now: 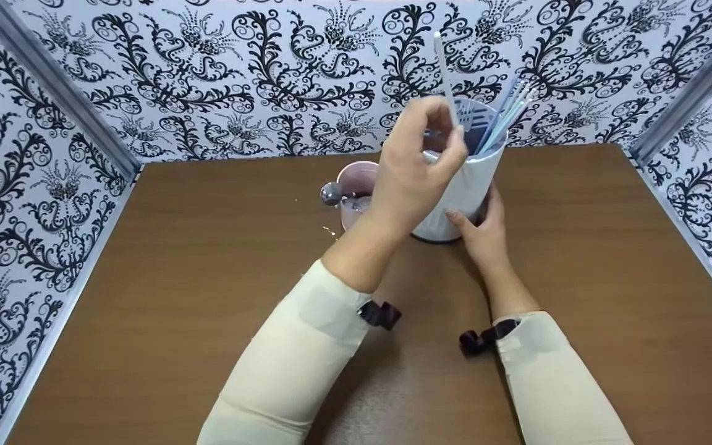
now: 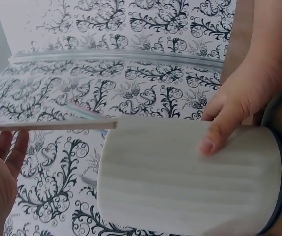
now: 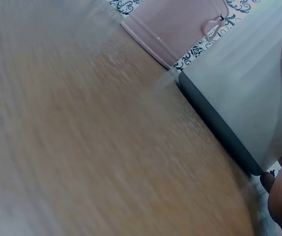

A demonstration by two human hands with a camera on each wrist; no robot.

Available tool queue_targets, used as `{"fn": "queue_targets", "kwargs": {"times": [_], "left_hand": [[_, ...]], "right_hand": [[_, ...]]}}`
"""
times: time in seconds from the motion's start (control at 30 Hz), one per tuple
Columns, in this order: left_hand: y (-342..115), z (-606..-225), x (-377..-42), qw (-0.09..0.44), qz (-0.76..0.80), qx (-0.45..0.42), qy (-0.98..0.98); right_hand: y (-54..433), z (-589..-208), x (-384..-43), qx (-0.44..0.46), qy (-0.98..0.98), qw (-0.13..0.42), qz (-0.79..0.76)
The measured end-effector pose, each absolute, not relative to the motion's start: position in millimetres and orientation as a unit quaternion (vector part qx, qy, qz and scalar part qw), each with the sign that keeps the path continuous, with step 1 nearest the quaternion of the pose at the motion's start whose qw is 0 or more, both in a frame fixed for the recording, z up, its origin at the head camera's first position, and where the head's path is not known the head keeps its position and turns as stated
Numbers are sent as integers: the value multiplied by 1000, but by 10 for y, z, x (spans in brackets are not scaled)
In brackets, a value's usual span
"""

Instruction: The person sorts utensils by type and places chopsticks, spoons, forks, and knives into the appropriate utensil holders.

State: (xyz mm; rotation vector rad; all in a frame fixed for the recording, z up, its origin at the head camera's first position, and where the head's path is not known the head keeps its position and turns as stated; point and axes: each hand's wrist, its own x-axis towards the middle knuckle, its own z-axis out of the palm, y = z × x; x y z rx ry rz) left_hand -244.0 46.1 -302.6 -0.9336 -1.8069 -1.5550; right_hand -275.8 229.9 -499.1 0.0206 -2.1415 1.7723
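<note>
My left hand (image 1: pixel 415 161) pinches a thin white stick (image 1: pixel 444 68) between thumb and fingers. The stick points up above the mouth of a tall white container (image 1: pixel 470 191); in the left wrist view the stick (image 2: pixel 62 126) reaches as far as the container's rim. Several thin pale blue and white sticks (image 1: pixel 507 114) lean out of the container's right side. Low on its side, my right hand (image 1: pixel 489 235) grips the container, thumb on the front and fingers behind. A pink cup (image 1: pixel 351 213) stands left of the container, partly hidden by my left hand.
A round silver end (image 1: pixel 331 193) juts out past the cup's left rim. White crumbs (image 1: pixel 329 231) lie on the brown wooden table (image 1: pixel 207 278) beside the cup. Patterned wall panels (image 1: pixel 238 74) enclose the table at the back and both sides.
</note>
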Motion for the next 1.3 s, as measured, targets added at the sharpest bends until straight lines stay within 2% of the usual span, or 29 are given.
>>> {"fn": "queue_targets", "kwargs": {"times": [0.2, 0.33, 0.43, 0.63, 0.8, 1.3], "left_hand": [[599, -2943, -2474, 325, -599, -344, -646], [662, -2927, -2543, 330, -589, -343, -653], [709, -2948, -2624, 320, -570, -341, -676], [797, -3030, -2799, 288, -542, -334, -716], [844, -3105, -2899, 272, -522, -314, -745], [992, -3167, -3023, 230, -418, -291, -829]], "right_hand": [[2190, -4739, -2580, 0, -761, 161, 629], [2226, -4834, -2651, -4, -767, 169, 619], [2276, -4925, -2720, -6, -769, 170, 617], [2200, -4715, -2583, -3, -761, 159, 629], [2209, -4738, -2595, 2, -759, 159, 632], [2234, -4757, -2587, 11, -758, 164, 631]]}}
